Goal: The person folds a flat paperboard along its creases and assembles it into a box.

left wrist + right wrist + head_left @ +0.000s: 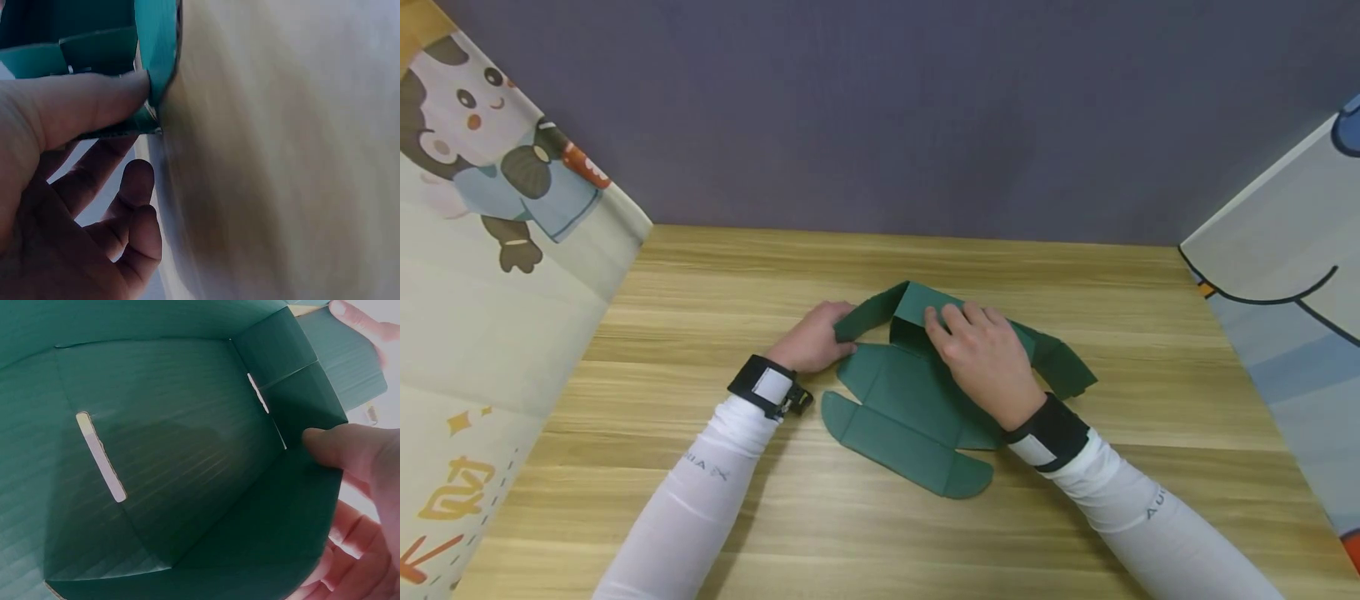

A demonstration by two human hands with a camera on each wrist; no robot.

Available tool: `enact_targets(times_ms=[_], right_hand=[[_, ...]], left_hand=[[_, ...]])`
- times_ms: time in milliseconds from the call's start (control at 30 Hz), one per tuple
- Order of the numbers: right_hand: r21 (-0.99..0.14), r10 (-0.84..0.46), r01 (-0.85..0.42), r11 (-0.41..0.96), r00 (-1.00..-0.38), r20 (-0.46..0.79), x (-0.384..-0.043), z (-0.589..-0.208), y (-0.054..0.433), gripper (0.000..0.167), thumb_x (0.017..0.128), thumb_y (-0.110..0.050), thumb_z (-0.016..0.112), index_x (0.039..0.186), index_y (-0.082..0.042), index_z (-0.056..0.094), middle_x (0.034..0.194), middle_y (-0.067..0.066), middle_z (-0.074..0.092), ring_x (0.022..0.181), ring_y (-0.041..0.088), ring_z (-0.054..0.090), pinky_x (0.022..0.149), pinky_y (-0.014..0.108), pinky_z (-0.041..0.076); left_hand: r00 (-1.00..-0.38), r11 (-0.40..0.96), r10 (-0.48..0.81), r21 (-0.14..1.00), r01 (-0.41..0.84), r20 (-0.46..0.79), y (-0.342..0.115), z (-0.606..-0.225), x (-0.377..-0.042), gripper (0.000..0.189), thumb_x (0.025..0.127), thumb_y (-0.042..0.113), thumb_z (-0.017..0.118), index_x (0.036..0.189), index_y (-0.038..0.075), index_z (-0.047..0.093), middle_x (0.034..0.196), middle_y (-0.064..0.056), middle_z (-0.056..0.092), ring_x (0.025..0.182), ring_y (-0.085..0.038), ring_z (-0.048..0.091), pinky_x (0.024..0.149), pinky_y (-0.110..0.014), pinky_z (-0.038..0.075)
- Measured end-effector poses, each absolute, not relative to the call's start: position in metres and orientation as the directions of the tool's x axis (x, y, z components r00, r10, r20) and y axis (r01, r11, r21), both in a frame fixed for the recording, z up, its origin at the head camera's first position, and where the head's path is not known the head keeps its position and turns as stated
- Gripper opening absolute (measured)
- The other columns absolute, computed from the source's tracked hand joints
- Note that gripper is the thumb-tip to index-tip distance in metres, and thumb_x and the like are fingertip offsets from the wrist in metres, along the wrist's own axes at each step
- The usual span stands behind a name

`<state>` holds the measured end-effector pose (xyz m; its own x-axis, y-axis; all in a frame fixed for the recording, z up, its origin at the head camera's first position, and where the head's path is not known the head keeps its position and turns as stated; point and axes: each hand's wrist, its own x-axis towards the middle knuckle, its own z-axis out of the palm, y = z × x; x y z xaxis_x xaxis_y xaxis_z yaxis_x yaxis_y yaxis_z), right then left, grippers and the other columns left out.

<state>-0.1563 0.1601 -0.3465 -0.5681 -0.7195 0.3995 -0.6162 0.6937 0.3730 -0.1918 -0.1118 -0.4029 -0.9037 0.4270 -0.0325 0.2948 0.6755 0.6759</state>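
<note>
A partly folded green cardboard box [902, 396] lies on the wooden table between the hands. Its far wall stands raised, with side flaps angled out at both ends; the near panel and its rounded tabs lie flat. My left hand [816, 337] pinches the left flap [874, 310] by its outer end, thumb on the cardboard in the left wrist view, with some fingers curled free below. Over the raised wall reaches my right hand [988, 358]. In the right wrist view its thumb [331, 442] presses the inner side of a panel while the fingers go behind.
The wooden table [760, 275] ends at a dark blue-grey partition [880, 117] at the back. Printed cartoon panels stand at the left [497, 275] and right [1277, 275]. A long slot [101, 457] cuts through the box floor at one fold.
</note>
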Motion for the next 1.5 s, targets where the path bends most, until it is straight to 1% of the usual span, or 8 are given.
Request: enact_targets(times_ms=[300, 533, 700, 1000, 1200, 1300, 1433, 1500], right_hand=[[0.371, -0.718, -0.614, 0.696, -0.581, 0.384, -0.156, -0.346, 0.159, 0.034, 0.102, -0.004, 0.038, 0.121, -0.006, 0.066, 0.09, 0.013, 0.06, 0.073, 0.027, 0.055, 0.059, 0.035, 0.047], [0.393, -0.725, -0.61, 0.688, -0.572, 0.383, -0.156, -0.346, 0.159, 0.03, 0.101, -0.006, 0.043, 0.121, -0.006, 0.066, 0.09, 0.013, 0.061, 0.074, 0.027, 0.057, 0.062, 0.035, 0.049], [0.403, -0.728, -0.607, 0.685, -0.576, 0.371, -0.156, -0.345, 0.159, 0.029, 0.101, -0.008, 0.045, 0.121, -0.006, 0.066, 0.093, 0.013, 0.062, 0.077, 0.028, 0.058, 0.064, 0.036, 0.05], [0.407, -0.734, -0.611, 0.679, -0.571, 0.366, -0.156, -0.345, 0.159, 0.029, 0.101, -0.009, 0.046, 0.122, -0.006, 0.065, 0.094, 0.014, 0.062, 0.079, 0.028, 0.058, 0.068, 0.037, 0.05], [0.41, -0.734, -0.608, 0.679, -0.577, 0.359, -0.156, -0.346, 0.159, 0.03, 0.101, -0.008, 0.044, 0.122, -0.007, 0.065, 0.094, 0.013, 0.062, 0.08, 0.029, 0.059, 0.069, 0.037, 0.051], [0.406, -0.733, -0.61, 0.681, -0.576, 0.362, -0.156, -0.345, 0.158, 0.03, 0.101, -0.008, 0.044, 0.122, -0.007, 0.065, 0.095, 0.013, 0.062, 0.079, 0.028, 0.059, 0.068, 0.037, 0.051], [0.404, -0.732, -0.61, 0.682, -0.577, 0.363, -0.156, -0.345, 0.158, 0.03, 0.101, -0.008, 0.044, 0.122, -0.006, 0.065, 0.094, 0.014, 0.062, 0.078, 0.029, 0.059, 0.066, 0.037, 0.051], [0.404, -0.731, -0.61, 0.682, -0.578, 0.362, -0.156, -0.345, 0.158, 0.03, 0.101, -0.008, 0.044, 0.121, -0.006, 0.065, 0.093, 0.014, 0.062, 0.078, 0.029, 0.059, 0.065, 0.037, 0.05]], left_hand=[[-0.901, 0.714, 0.433, 0.615, 0.336, -0.01, -0.101, -0.399, -0.179, 0.032, 0.084, 0.005, 0.071, 0.114, 0.013, 0.065, 0.105, 0.0, 0.066, 0.1, -0.02, 0.056, 0.092, -0.039, 0.047], [-0.877, 0.676, 0.481, 0.63, 0.382, 0.015, -0.091, -0.398, -0.172, 0.056, 0.083, 0.002, 0.069, 0.136, 0.013, 0.053, 0.133, -0.004, 0.059, 0.122, -0.023, 0.055, 0.106, -0.04, 0.043], [-0.874, 0.685, 0.485, 0.611, 0.398, 0.026, -0.084, -0.396, -0.166, 0.06, 0.083, 0.002, 0.07, 0.139, 0.011, 0.049, 0.137, -0.007, 0.056, 0.128, -0.025, 0.052, 0.109, -0.041, 0.04], [-0.868, 0.706, 0.496, 0.59, 0.392, -0.017, -0.072, -0.391, -0.158, 0.061, 0.08, 0.007, 0.076, 0.136, 0.008, 0.05, 0.129, -0.009, 0.059, 0.119, -0.021, 0.057, 0.102, -0.037, 0.046], [-0.859, 0.722, 0.505, 0.585, 0.37, -0.08, -0.071, -0.38, -0.153, 0.082, 0.077, 0.013, 0.081, 0.147, 0.009, 0.037, 0.127, -0.009, 0.06, 0.114, -0.02, 0.059, 0.095, -0.034, 0.05], [-0.848, 0.716, 0.521, 0.591, 0.372, -0.097, -0.073, -0.37, -0.15, 0.083, 0.081, 0.011, 0.076, 0.15, 0.011, 0.031, 0.126, -0.009, 0.061, 0.113, -0.019, 0.06, 0.092, -0.032, 0.051], [-0.84, 0.702, 0.536, 0.597, 0.387, -0.086, -0.076, -0.357, -0.149, 0.069, 0.09, 0.005, 0.063, 0.15, 0.011, 0.031, 0.125, -0.01, 0.063, 0.104, -0.018, 0.064, 0.084, -0.03, 0.053], [-0.842, 0.7, 0.536, 0.592, 0.399, -0.065, -0.076, -0.352, -0.151, 0.063, 0.092, 0.005, 0.059, 0.15, 0.01, 0.032, 0.124, -0.011, 0.063, 0.104, -0.018, 0.065, 0.085, -0.03, 0.053]])
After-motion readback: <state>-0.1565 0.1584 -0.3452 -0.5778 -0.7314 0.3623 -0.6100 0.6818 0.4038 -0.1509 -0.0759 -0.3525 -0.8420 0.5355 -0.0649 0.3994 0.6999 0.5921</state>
